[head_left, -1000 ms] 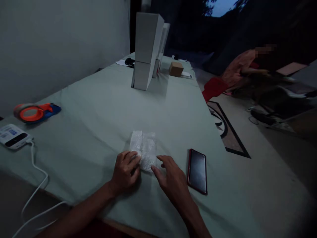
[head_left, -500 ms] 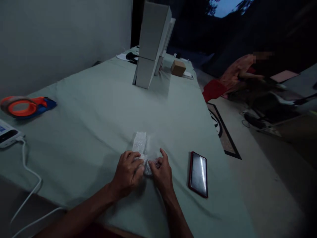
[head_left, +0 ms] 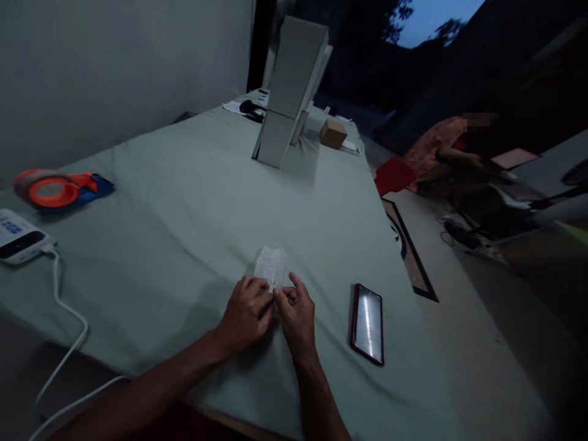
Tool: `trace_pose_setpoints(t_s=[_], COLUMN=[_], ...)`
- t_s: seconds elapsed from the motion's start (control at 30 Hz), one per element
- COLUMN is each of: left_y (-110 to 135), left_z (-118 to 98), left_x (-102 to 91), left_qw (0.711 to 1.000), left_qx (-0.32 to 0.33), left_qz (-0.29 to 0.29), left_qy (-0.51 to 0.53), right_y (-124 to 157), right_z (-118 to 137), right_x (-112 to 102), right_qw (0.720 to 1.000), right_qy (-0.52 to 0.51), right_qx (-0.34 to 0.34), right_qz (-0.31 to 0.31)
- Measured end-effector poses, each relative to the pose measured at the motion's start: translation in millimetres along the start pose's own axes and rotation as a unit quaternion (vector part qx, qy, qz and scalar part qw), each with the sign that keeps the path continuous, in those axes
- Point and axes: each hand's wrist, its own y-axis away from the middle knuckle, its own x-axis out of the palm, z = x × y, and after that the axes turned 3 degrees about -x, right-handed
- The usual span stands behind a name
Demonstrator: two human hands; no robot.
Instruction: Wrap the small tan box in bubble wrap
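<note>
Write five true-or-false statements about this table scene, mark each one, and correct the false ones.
1. The left hand and right hand are at the bubble wrap. True.
2. The phone lies to the left of both hands. False: the phone lies to the right of the right hand.
3. A white cable is plugged into the white device. True.
4. The left hand holds the tape dispenser. False: the tape dispenser lies on the table.
5. The brown box is nearer the person than the phone. False: it is farther away.

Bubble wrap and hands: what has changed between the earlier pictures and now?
The right hand has moved left onto the bubble wrap, which looks narrower, its right side folded in. The left hand stays at it; the phone and tape dispenser lie as before.
</note>
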Motion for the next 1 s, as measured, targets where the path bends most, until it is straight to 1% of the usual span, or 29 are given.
trace_pose_setpoints(t_s=[0.13,0.27,0.33,0.47,0.57,0.63,0.7,0.8,0.87,0.9,0.97,1.0], left_y=[3.1,6.0,6.1,5.7,6.6,6.9,6.0,1.5,-2.5,-4.1,-6.1,-6.3], left_z=[-2.2,3.2,8.9,17.4,19.9,21.0,21.9,21.5,19.4,17.9,15.3,14.5], left_x=[-8.1,-20.8,-21.8,-11.0,-3.5,-3.5,-6.9,-12.4,-12.6,-11.3,-7.0,-4.6], left_qw=[0.995,0.975,0.973,0.985,0.988,0.989,0.987,0.983,0.982,0.982,0.983,0.983], left_qx=[-0.027,-0.103,-0.112,-0.073,-0.061,-0.055,-0.057,-0.086,-0.104,-0.111,-0.12,-0.122], left_qz=[-0.007,0.014,0.014,0.005,0.007,0.011,0.009,-0.009,-0.019,-0.022,-0.026,-0.028], left_qy=[0.093,0.197,0.203,0.159,0.14,0.138,0.147,0.159,0.156,0.152,0.139,0.133], right_y=[3.8,8.1,9.1,9.6,12.0,14.5,16.9,19.1,19.5,19.7,19.9,20.0], right_z=[4.3,10.4,11.6,9.6,7.1,5.9,5.2,5.6,7.3,8.4,10.9,12.0], right_x=[-0.3,-4.8,-7.1,-9.3,-9.1,-8.4,-7.2,-4.5,-3.3,-3.3,-4.9,-6.6], right_qw=[1.0,0.999,0.998,0.996,0.989,0.979,0.959,0.914,0.883,0.872,0.865,0.869], right_qy=[0.007,0.047,0.056,0.051,0.086,0.142,0.213,0.318,0.377,0.397,0.409,0.397], right_qx=[0.015,0.01,-0.002,-0.029,-0.056,-0.087,-0.134,-0.213,-0.243,-0.25,-0.255,-0.256], right_qz=[0.006,0.02,0.031,0.073,0.104,0.121,0.13,0.137,0.14,0.139,0.14,0.144])
